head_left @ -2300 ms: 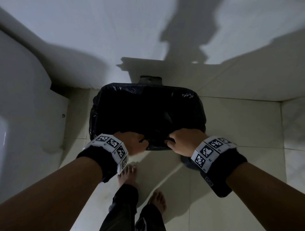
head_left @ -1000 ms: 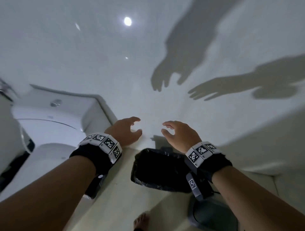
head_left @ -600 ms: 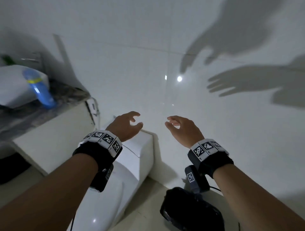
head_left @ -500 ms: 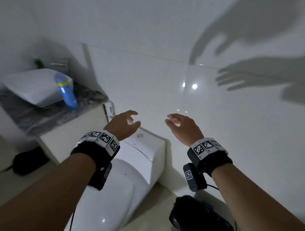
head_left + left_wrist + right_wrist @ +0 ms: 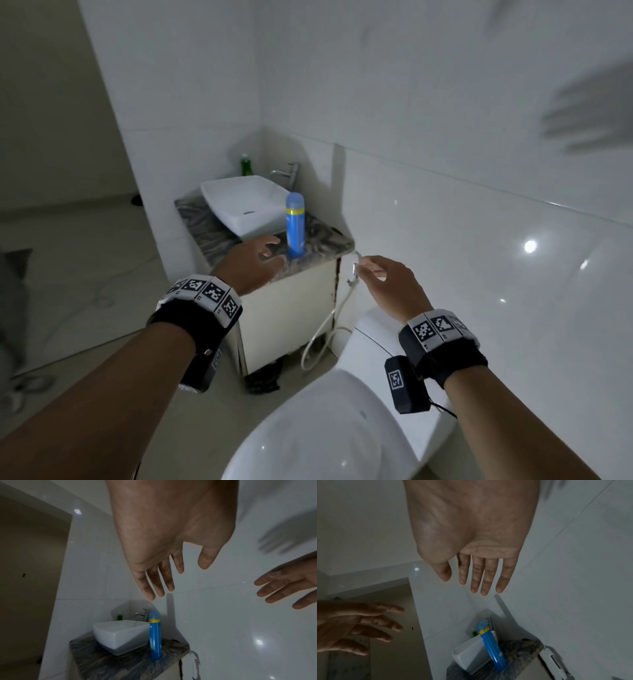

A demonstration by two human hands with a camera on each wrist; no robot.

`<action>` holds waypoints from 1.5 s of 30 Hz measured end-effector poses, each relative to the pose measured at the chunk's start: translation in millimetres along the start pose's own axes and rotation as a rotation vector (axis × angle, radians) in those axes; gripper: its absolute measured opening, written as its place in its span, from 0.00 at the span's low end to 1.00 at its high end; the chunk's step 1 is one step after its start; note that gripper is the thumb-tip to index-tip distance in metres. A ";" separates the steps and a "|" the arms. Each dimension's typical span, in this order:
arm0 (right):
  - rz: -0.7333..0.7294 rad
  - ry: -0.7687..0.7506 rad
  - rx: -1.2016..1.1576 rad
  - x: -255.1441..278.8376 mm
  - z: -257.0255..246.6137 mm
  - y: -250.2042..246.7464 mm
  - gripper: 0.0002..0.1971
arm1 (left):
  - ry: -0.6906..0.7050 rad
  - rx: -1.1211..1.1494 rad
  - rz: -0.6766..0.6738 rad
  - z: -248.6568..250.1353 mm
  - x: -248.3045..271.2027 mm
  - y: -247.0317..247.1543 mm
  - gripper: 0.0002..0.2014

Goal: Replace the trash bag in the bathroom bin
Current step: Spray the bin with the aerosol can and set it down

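Neither the bin nor the black trash bag shows in any current view. My left hand [image 5: 265,255] is raised in front of me with straight, spread fingers [image 5: 159,582] and holds nothing. My right hand [image 5: 375,270] is level with it, a short way to the right, fingers [image 5: 481,580] straight and empty too. Both hang in the air over the end of the vanity counter [image 5: 318,243] and the toilet. In each wrist view the other hand appears at the edge, open as well.
A white basin [image 5: 246,205] sits on a dark marbled vanity counter with a blue spray can [image 5: 295,224], a green bottle [image 5: 245,164] and a tap [image 5: 286,173]. A white toilet [image 5: 329,431] fills the bottom. A bidet sprayer with hose [image 5: 354,270] hangs beside the cabinet. White tiled walls stand right; a doorway opens left.
Both hands let go of the black bag on the bin and lifted, open. My view swung up and left, from the bin past the toilet to the vanity; the bin has left view.
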State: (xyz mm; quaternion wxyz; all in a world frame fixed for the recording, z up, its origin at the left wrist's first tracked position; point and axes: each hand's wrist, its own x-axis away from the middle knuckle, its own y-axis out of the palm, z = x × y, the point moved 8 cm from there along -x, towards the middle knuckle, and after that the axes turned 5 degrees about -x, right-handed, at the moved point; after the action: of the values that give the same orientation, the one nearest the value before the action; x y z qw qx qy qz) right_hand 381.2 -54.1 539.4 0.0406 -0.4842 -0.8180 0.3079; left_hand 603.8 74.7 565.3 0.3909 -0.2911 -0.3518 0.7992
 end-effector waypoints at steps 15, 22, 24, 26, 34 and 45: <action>-0.068 0.023 -0.063 -170.2 27.9 88.0 0.16 | -0.108 0.067 0.009 -95.1 -155.7 36.0 0.25; -0.108 0.052 -0.068 -254.7 41.9 130.3 0.19 | -0.143 0.109 -0.045 -128.0 -234.6 72.3 0.29; -0.088 0.061 -0.051 -279.8 46.0 144.6 0.20 | -0.146 0.127 -0.091 -139.5 -261.4 87.8 0.32; -0.072 0.071 -0.036 -306.1 47.6 159.9 0.23 | -0.115 0.129 -0.120 -150.0 -292.6 102.0 0.35; 0.058 0.040 0.116 -417.6 47.6 229.8 0.34 | 0.079 0.175 -0.293 -187.5 -413.9 163.3 0.44; 0.342 0.055 0.070 -445.7 73.4 257.7 0.34 | 0.221 0.473 -0.532 -207.8 -473.8 259.7 0.43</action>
State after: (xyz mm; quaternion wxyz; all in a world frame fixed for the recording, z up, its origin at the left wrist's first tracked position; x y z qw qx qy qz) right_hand 787.4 -364.4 443.6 0.0269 -0.6230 -0.7110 0.3251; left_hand 897.3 -364.9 329.1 0.6772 -0.1754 -0.1764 0.6925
